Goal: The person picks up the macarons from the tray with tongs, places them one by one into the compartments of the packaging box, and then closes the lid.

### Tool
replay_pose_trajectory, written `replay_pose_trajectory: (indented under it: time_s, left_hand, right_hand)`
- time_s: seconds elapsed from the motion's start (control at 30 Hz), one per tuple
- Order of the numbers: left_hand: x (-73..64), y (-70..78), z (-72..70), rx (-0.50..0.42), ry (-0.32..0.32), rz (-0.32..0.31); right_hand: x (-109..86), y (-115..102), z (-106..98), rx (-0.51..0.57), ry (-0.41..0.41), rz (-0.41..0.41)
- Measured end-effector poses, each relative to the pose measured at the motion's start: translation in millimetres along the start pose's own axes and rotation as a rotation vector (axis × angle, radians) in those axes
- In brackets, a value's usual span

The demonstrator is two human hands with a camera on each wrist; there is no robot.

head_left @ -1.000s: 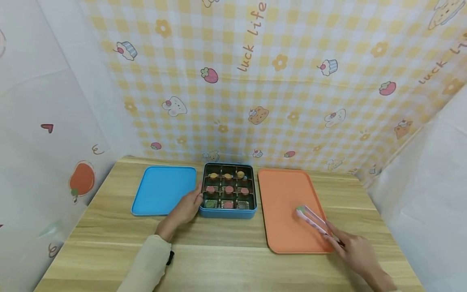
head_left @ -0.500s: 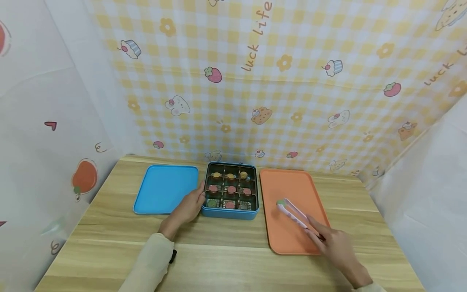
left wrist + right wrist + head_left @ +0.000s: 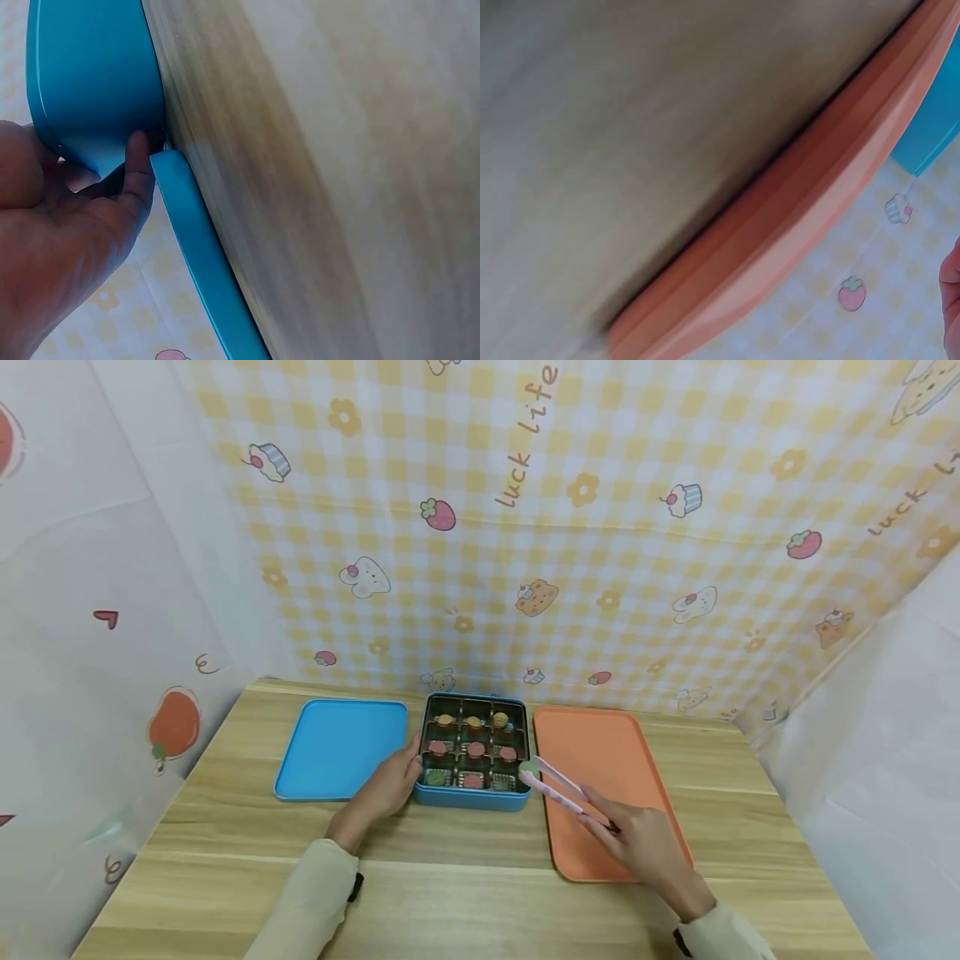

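Note:
A blue tin (image 3: pixel 472 798) in the head view holds a dark insert divided into compartments. Yellow cookies sit in the back row, pink ones in the middle; the front row has a green cookie (image 3: pixel 437 778), a pink cookie (image 3: pixel 471 781) and a bare right compartment (image 3: pixel 504 782). My left hand (image 3: pixel 386 785) rests against the tin's left side; in the left wrist view its fingers (image 3: pixel 138 165) touch the wall near a corner. My right hand (image 3: pixel 645 843) grips pink tongs (image 3: pixel 558 795). Their tips pinch another green cookie (image 3: pixel 529 768) beside the tin's front right corner.
An orange tray (image 3: pixel 600 752) lies right of the tin, under the tongs and right hand. To the left is a flat blue lid or tray (image 3: pixel 341 747). A checked cloth (image 3: pixel 480 568) hangs behind the wooden table (image 3: pixel 450 902).
My right hand has carried the tongs and green cookie leftward from over the orange tray to the tin's right edge. My left hand has stayed against the tin.

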State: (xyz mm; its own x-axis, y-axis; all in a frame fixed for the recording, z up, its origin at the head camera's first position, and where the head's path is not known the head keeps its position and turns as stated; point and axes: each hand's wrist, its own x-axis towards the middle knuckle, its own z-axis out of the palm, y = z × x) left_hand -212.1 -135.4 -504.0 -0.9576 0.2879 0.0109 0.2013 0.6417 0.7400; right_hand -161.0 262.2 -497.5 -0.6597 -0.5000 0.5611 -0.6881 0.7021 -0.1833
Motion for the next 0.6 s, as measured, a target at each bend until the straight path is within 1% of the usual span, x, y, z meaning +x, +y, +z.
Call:
replay_pose_trajectory:
  time_s: [0.1, 0.3, 0.43, 0.53, 0.6]
  left_hand:
    - [-0.1, 1.5, -0.6, 0.004, -0.002, 0.001]
    - [0.1, 3.0, -0.8, 0.005, 0.011, 0.007]
    - [0.8, 1.7, 0.1, -0.004, 0.010, -0.007]
    - [0.8, 1.1, 0.5, 0.004, 0.009, -0.009]
    - [0.8, 1.3, 0.5, 0.014, 0.011, 0.000]
  right_hand:
    - [6.6, -4, 4, -0.026, 0.017, -0.032]
    - [12.6, -8, 9, -0.043, -0.018, -0.022]
    - [14.2, -9, 11, -0.058, -0.034, -0.024]
    - [14.5, -10, 14, -0.062, -0.054, -0.012]
    - [14.6, -10, 15, -0.071, -0.064, -0.002]
